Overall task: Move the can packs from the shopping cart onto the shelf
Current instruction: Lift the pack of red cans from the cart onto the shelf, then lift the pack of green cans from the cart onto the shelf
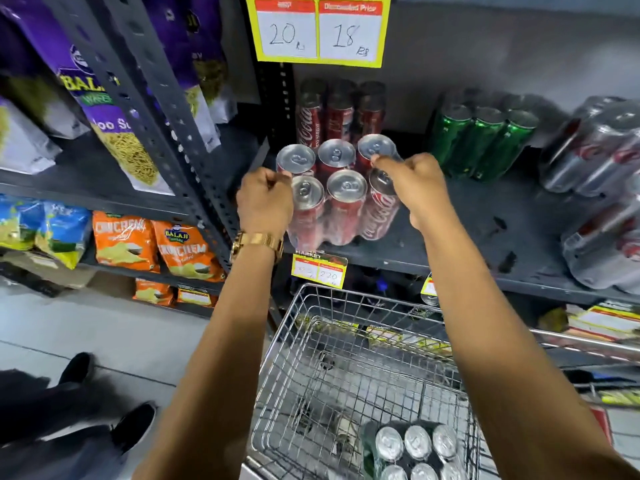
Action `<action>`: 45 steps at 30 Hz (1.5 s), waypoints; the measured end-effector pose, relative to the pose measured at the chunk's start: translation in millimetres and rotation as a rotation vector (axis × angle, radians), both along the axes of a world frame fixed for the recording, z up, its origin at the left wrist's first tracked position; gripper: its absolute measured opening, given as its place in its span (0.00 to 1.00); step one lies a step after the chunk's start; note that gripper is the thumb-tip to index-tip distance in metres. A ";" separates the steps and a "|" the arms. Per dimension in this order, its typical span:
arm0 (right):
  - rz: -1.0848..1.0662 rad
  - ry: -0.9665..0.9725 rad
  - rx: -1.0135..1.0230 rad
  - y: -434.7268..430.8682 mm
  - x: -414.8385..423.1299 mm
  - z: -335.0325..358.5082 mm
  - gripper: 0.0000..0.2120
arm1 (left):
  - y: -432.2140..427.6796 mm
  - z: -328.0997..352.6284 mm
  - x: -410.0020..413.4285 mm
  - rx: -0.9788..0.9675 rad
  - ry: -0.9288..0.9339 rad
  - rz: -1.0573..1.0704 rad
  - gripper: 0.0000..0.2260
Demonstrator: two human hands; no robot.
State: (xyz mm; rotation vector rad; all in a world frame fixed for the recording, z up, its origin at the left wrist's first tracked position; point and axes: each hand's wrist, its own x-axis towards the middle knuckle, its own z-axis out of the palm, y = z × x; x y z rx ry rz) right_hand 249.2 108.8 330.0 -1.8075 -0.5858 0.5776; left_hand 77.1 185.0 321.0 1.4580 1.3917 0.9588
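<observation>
A shrink-wrapped pack of red cola cans (341,199) rests at the front edge of the dark shelf (460,261). My left hand (265,199) grips its left side and my right hand (414,187) pinches the wrap at its right top corner. Behind it stands another red can pack (341,112). A green can pack (481,140) stands to the right on the same shelf. In the wire shopping cart (346,344) below, one dark green can pack (412,452) lies at the near right corner.
Silver can packs (602,161) are stacked at the shelf's right end. Snack bags (156,247) fill the rack to the left behind a slotted upright post (173,109). A yellow price sign (318,29) hangs above. A person's dark shoes (133,427) stand on the floor at lower left.
</observation>
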 end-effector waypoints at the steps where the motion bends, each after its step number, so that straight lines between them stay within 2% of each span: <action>1: 0.006 -0.015 -0.012 8.6 3.0 -1.2 0.22 | 4.3 -1.1 2.9 -0.008 -0.009 0.005 0.10; 12: 0.061 -0.090 -0.078 44.9 14.2 -12.7 0.24 | 38.7 -26.3 14.6 -0.104 -0.072 0.028 0.09; 16: 0.091 -0.086 -0.113 42.3 14.5 -17.0 0.15 | 32.8 -27.8 13.5 -0.146 -0.142 0.034 0.11; 19: 0.142 -0.046 -0.113 25.9 5.5 -21.6 0.23 | 22.2 -31.7 10.5 -0.187 -0.230 0.038 0.09; 21: 0.130 -0.114 -0.055 6.4 -7.6 -28.9 0.23 | 0.9 -39.2 7.9 -0.137 -0.287 0.054 0.08; 23: 0.109 -0.210 0.011 -16.9 -25.7 -40.2 0.26 | -30.9 -49.0 5.0 0.020 -0.310 0.124 0.12; 25: 0.070 -0.263 0.084 -45.6 -48.7 -53.6 0.32 | -64.0 -66.5 3.1 0.210 -0.287 0.141 0.15; 27: 0.048 -0.268 0.143 -77.1 -70.1 -72.5 0.33 | -96.6 -85.7 1.2 0.272 -0.227 0.070 0.17; 30: 0.045 -0.286 0.107 -127.1 -91.6 -105.5 0.26 | -141.5 -117.4 -3.7 0.286 -0.088 -0.037 0.19; 33: 0.028 -0.295 -0.034 -181.0 -100.6 -144.2 0.21 | -185.4 -153.7 -9.6 0.278 0.073 -0.157 0.24; 35: -0.012 -0.236 -0.148 -215.1 -102.7 -171.0 0.20 | -208.0 -181.9 -13.2 0.118 0.205 -0.280 0.30; 37: -0.084 -0.151 -0.286 -242.2 -101.0 -204.3 0.24 | -227.4 -215.9 -17.7 -0.251 0.360 -0.447 0.31; 39: -0.150 0.021 -0.519 -263.5 -96.8 -237.6 0.32 | -243.6 -255.8 -24.8 -0.639 0.468 -0.529 0.29; 41: -0.200 0.184 -0.711 -281.5 -94.2 -263.1 0.38 | -255.9 -283.7 -32.4 -0.925 0.507 -0.518 0.28; 45: -0.258 0.316 -0.842 -316.4 -83.2 -309.1 0.41 | -276.0 -314.3 -32.2 -1.195 0.435 -0.506 0.29</action>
